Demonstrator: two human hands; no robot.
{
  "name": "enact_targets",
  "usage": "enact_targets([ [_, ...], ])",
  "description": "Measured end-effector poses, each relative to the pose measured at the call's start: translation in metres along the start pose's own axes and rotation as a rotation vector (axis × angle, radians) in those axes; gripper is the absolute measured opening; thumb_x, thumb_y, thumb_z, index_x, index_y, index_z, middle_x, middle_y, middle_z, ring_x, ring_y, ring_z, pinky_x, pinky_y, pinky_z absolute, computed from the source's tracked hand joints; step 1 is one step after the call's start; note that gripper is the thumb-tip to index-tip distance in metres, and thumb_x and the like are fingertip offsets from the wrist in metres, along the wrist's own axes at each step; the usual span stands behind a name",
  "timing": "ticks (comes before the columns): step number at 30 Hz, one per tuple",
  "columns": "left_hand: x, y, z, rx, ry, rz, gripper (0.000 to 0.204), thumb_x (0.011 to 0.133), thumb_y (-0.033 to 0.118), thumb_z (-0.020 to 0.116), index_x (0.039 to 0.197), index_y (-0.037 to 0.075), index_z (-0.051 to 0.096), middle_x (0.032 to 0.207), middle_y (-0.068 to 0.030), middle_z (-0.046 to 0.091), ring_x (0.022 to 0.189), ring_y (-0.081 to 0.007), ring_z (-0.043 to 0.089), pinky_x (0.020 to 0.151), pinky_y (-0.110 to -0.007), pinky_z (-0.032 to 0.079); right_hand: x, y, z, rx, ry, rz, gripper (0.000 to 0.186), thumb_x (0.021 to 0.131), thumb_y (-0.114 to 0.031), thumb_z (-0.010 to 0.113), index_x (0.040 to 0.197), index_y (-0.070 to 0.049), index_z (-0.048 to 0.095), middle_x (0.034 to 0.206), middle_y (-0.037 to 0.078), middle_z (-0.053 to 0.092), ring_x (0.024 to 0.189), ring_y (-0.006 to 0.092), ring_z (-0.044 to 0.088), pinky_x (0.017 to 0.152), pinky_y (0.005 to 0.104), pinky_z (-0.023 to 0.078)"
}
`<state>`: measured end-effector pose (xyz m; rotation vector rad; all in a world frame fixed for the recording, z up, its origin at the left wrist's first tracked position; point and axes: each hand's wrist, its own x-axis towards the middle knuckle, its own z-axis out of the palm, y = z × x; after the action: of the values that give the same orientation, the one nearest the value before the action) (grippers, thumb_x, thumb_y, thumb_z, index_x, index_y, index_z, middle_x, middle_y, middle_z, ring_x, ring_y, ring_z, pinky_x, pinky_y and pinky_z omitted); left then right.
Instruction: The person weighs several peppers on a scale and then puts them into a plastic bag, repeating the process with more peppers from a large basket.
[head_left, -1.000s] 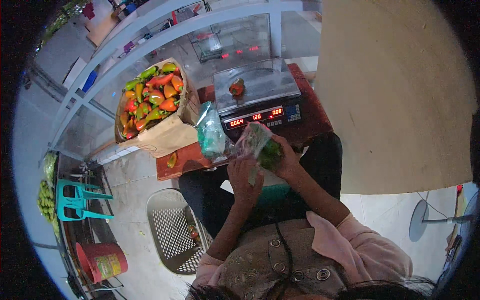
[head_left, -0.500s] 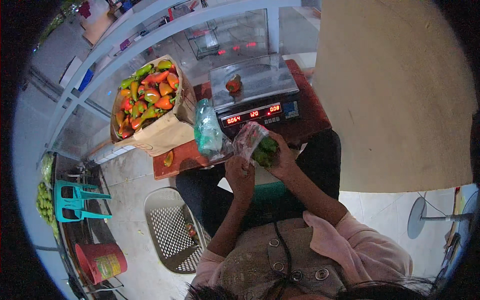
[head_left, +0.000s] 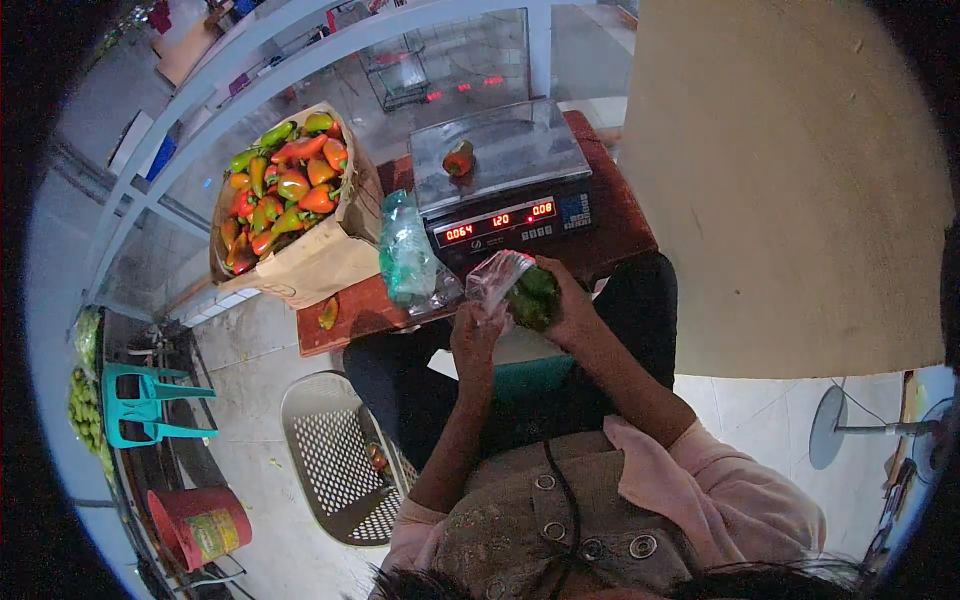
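In front of the scale, my right hand (head_left: 560, 305) is wrapped around dark green produce (head_left: 532, 298) partly inside a clear plastic bag (head_left: 492, 280). My left hand (head_left: 475, 335) pinches the bag's lower left part. The digital scale (head_left: 565, 215), with a red lit display, carries a single reddish pepper (head_left: 458, 160) on its steel platform. Left of it lie a green-tinted plastic bag (head_left: 405, 250) and a paper sack (head_left: 315, 265) heaped with red, orange and green peppers (head_left: 290, 185). A loose pepper (head_left: 329, 314) rests on the red-brown tabletop (head_left: 355, 332).
A perforated plastic basket (head_left: 335, 450) holding some produce stands on the floor by my left leg. Farther left are a teal chair (head_left: 135, 400), a red bucket (head_left: 195, 525) and green produce (head_left: 85, 400). A large beige board (head_left: 780, 200) stands to my right; glass panels are ahead.
My left hand has shifted slightly up and left at the bag, whose crumpled shape has changed. My right hand keeps its grip. The whole view has shifted slightly.
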<state>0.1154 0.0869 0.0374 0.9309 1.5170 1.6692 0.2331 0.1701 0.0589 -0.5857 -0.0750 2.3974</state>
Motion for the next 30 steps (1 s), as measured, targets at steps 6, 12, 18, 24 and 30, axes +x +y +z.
enact_targets([
  [6,0.004,0.022,0.002,0.697,0.167,0.451,0.015,0.07,0.005,0.052,0.06,0.001,0.042,0.061,-0.0043,0.039,0.058,-0.0156,0.042,0.051,-0.028,0.036,-0.007,-0.005,-0.009,-0.024,-0.011,0.095,0.03,0.072,-0.032,0.05,0.09,-0.008,0.051,0.084,0.01,0.054,0.076,0.0229,0.054,0.066,0.0371,0.046],
  [12,-0.005,0.027,0.013,0.618,0.121,0.54,0.01,0.067,0.0,0.052,0.063,0.0,0.042,0.063,-0.0066,0.04,0.058,-0.0158,0.043,0.051,-0.028,0.037,-0.004,0.005,0.013,0.087,0.023,-0.052,0.03,0.072,-0.029,0.05,0.092,-0.007,0.05,0.087,0.01,0.054,0.076,0.0223,0.053,0.066,0.0359,0.046],
  [18,-0.001,0.031,0.02,0.407,0.202,0.239,0.013,0.068,0.0,0.051,0.08,0.0,0.048,0.07,-0.0099,0.044,0.064,-0.022,0.046,0.063,-0.029,0.038,0.002,0.016,-0.004,-0.252,0.053,-0.282,0.033,0.07,-0.023,0.055,0.098,-0.008,0.046,0.081,0.005,0.052,0.07,0.016,0.054,0.059,0.0276,0.046],
  [24,0.0,0.003,0.001,0.581,0.043,0.336,0.012,0.074,0.004,0.046,0.085,-0.001,0.049,0.078,-0.0123,0.049,0.075,-0.0219,0.049,0.067,-0.03,0.038,0.002,0.026,-0.006,-0.957,0.079,-0.412,0.043,0.068,-0.022,0.058,0.104,-0.005,0.043,0.081,0.004,0.05,0.07,0.0111,0.049,0.06,0.024,0.042],
  [30,0.001,0.028,0.009,0.355,-0.017,0.274,0.015,0.079,0.012,0.042,0.084,-0.001,0.048,0.079,-0.0136,0.049,0.076,-0.026,0.05,0.069,-0.032,0.037,0.014,0.014,-0.027,-1.389,-0.135,-0.222,0.042,0.068,-0.024,0.058,0.102,-0.002,0.045,0.09,0.006,0.051,0.077,0.013,0.049,0.066,0.0245,0.04],
])
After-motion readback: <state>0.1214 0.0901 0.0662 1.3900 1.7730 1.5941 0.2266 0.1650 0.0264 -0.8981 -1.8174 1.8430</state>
